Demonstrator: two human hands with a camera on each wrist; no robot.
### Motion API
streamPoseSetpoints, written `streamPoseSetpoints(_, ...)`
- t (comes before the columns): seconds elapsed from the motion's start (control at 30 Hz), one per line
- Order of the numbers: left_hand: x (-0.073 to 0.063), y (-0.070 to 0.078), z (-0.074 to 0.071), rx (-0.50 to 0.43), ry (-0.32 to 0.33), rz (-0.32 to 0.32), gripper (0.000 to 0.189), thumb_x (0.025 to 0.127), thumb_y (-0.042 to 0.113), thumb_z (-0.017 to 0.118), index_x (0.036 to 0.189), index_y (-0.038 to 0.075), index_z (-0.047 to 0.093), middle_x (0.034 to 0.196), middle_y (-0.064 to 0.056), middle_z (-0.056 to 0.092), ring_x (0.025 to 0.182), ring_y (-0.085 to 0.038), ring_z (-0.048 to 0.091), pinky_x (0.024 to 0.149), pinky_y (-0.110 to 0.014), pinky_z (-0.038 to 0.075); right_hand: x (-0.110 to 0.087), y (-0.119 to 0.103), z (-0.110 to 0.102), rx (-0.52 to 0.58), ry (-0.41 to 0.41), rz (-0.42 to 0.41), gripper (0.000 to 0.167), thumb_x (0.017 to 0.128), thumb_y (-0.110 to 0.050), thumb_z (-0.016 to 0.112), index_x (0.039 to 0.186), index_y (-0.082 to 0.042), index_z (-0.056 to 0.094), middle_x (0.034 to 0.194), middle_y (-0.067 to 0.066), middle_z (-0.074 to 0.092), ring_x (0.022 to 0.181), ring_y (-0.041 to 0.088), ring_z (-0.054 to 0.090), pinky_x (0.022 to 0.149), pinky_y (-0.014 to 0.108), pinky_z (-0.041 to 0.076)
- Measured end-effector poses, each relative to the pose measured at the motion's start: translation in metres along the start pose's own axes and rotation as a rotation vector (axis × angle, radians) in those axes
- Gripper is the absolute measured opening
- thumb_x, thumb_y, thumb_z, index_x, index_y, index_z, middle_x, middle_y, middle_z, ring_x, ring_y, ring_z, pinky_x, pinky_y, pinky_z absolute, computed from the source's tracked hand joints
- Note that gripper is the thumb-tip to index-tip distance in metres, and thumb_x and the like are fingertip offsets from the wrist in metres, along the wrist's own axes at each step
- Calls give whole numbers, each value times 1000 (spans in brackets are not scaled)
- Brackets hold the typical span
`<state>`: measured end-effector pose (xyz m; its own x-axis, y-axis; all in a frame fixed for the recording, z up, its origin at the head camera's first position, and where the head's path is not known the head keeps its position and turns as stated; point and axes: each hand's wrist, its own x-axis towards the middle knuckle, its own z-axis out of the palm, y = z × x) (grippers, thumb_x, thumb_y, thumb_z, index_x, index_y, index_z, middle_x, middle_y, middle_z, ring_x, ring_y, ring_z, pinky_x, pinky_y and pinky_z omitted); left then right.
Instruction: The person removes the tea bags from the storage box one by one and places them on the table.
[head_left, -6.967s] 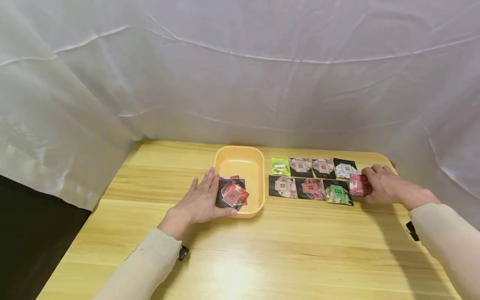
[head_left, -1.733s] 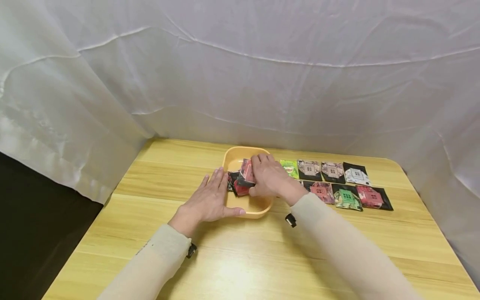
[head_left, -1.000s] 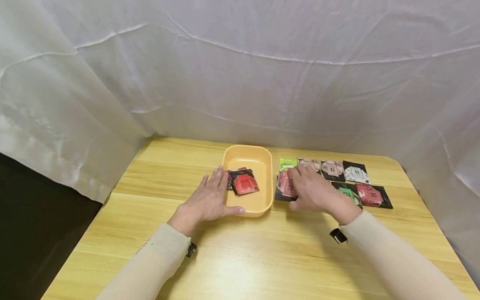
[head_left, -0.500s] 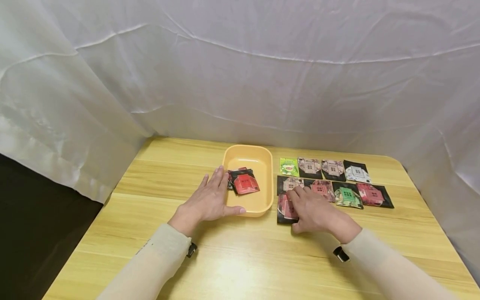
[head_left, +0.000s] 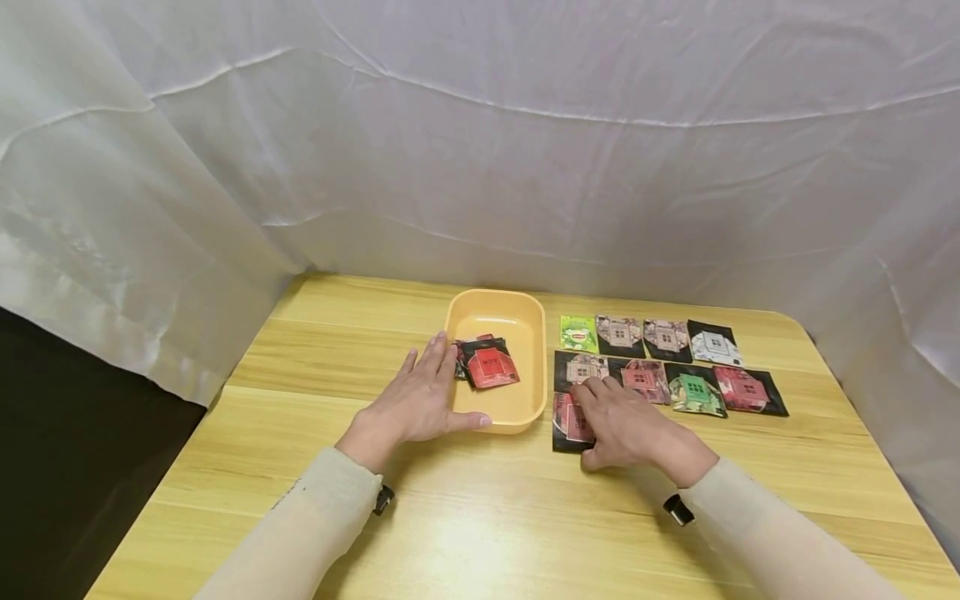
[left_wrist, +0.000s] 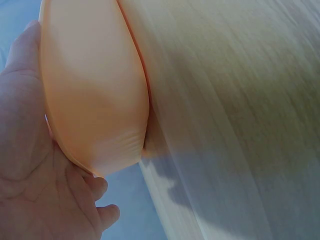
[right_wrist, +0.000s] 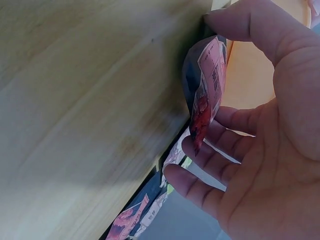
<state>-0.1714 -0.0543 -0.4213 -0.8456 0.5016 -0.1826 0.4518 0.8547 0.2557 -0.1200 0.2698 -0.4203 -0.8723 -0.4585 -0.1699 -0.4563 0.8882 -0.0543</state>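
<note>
My left hand (head_left: pixel 414 398) lies with fingers extended along the left side of the yellow plastic tray (head_left: pixel 534 367), its thumb at the near rim. Inside the tray, a red and black tea bag sachet (head_left: pixel 492 367) overlaps others that are partly hidden by my fingers. My right hand (head_left: pixel 628 423) holds another red and black tea bag sachet (head_left: pixel 572 425) by its edges, thumb on the near side and fingers on the far side. That sachet sits at the near left of the laid-out sachets; the right wrist view shows it (right_wrist: pixel 209 85) bowed slightly between thumb and fingertips.
Two rows of sachets lie right of the tray: a green-yellow one (head_left: pixel 578 334), a white and black one (head_left: pixel 715 343), a green one (head_left: pixel 696 390), a red one (head_left: pixel 748 390) and several pinkish ones. A pale curtain (head_left: pixel 480 167) hangs behind the wooden table (head_left: pixel 480 517).
My right hand set down a red sachet at the far right, took another from the tray, and brought it to below the second row. In the last half second it barely shifted. My left hand stayed.
</note>
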Motion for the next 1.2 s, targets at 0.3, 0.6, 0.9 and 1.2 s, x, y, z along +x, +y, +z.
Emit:
streamPoseSetpoints(0.3, 1, -1, 0, -11, 1, -1, 135, 81, 94, 52, 169, 2, 9, 177, -18, -9, 165, -30, -3, 133, -52, 4, 0, 1, -1, 8, -21, 11, 101, 68, -45, 88, 148, 2, 49, 142, 23, 57, 125, 41, 57, 110, 62, 48)
streamPoseSetpoints(0.6, 0, -1, 0, -14, 3, 1, 135, 81, 95, 51, 169, 2, 9, 177, -18, -11, 165, -30, -3, 133, -53, 5, 1, 2, -1, 3, -33, 17, 102, 68, -47, 88, 149, 3, 49, 143, 23, 57, 127, 42, 56, 112, 63, 47)
streamPoseSetpoints(0.9, 0, 1, -1, -1, 1, -6, 137, 80, 96, 50, 169, 2, 7, 177, -17, -10, 165, -30, -1, 133, -52, 4, 2, 5, -14, 11, -6, 3, 99, 75, -48, 87, 149, 6, 49, 145, 26, 56, 129, 43, 56, 109, 63, 50)
streamPoseSetpoints(1.2, 0, 3, -3, 39, -1, -12, 136, 80, 96, 50, 169, 2, 7, 177, -18, -7, 165, -32, -1, 133, -51, 3, 37, -6, -53, 13, 160, -1, 60, 93, -32, 76, 139, 4, 62, 136, 23, 65, 129, 42, 60, 111, 59, 49)
